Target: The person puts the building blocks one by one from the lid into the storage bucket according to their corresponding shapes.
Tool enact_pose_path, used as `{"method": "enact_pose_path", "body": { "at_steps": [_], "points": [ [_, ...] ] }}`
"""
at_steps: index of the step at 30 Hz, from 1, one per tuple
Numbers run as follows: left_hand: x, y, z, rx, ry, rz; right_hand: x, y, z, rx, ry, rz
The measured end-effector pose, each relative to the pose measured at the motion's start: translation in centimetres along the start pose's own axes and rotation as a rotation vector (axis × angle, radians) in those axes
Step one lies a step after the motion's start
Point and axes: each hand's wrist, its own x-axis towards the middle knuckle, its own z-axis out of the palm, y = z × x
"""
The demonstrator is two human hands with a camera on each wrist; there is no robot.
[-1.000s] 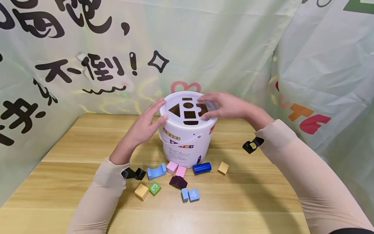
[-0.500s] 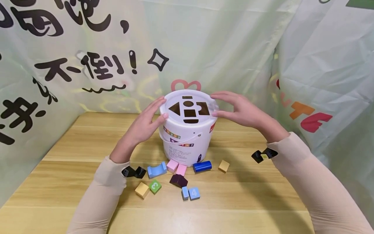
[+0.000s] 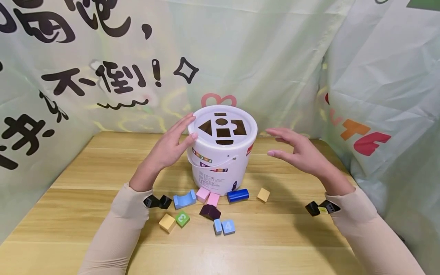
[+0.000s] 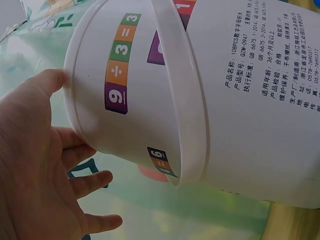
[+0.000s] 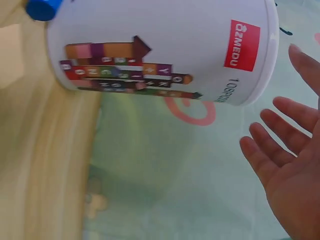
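A white shape-sorter bucket (image 3: 220,172) stands upright on the wooden table, its lid (image 3: 206,142) on top, cut with a triangle, a circle, a square and other holes. At the lid's left rim rests my left hand (image 3: 169,147), thumb and fingers spread; the left wrist view shows its thumb (image 4: 52,80) touching the rim, the other fingers extended loosely beside the wall. Off to the right of the bucket, apart from it, hovers my right hand (image 3: 302,152) with fingers spread and nothing in them. In the right wrist view those fingers (image 5: 270,150) stand clear of the rim.
Before the bucket lie a light-blue arch block (image 3: 184,200), pink blocks (image 3: 213,199), a dark blue cylinder (image 3: 238,195) and a dark purple block (image 3: 210,212). Nearer are yellow (image 3: 167,223), green (image 3: 182,219) and blue number blocks (image 3: 228,227). A printed curtain (image 3: 275,68) hangs behind.
My right hand has drawn away from the lid, out to the right and down from the bucket's rim. My left hand has stayed at the rim, and the blocks lie where they were.
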Motion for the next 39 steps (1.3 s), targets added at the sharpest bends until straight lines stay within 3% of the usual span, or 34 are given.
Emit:
{"method": "enact_pose_path", "body": {
  "at_steps": [9, 16, 21, 29, 39],
  "points": [
    [0.1, 0.1, -0.1, 0.014, 0.003, 0.001, -3.4, 2.3, 1.8, 0.033, -0.079, 0.056],
    [0.0, 0.0, 0.0, 0.079, 0.017, 0.031, -5.4, 3.6, 3.4, 0.054, -0.210, 0.104],
    [0.1, -0.1, 0.0, 0.173, 0.027, 0.075, -6.5, 4.2, 4.8, 0.032, -0.273, 0.123],
    [-0.1, -0.1, 0.2, 0.282, 0.076, 0.210, -7.3, 4.6, 6.2, 0.061, -0.354, 0.142],
    [-0.2, -0.2, 0.3, 0.235, 0.092, 0.166, -7.6, 5.2, 7.4, 0.047, -0.449, 0.123]
  ]
}}
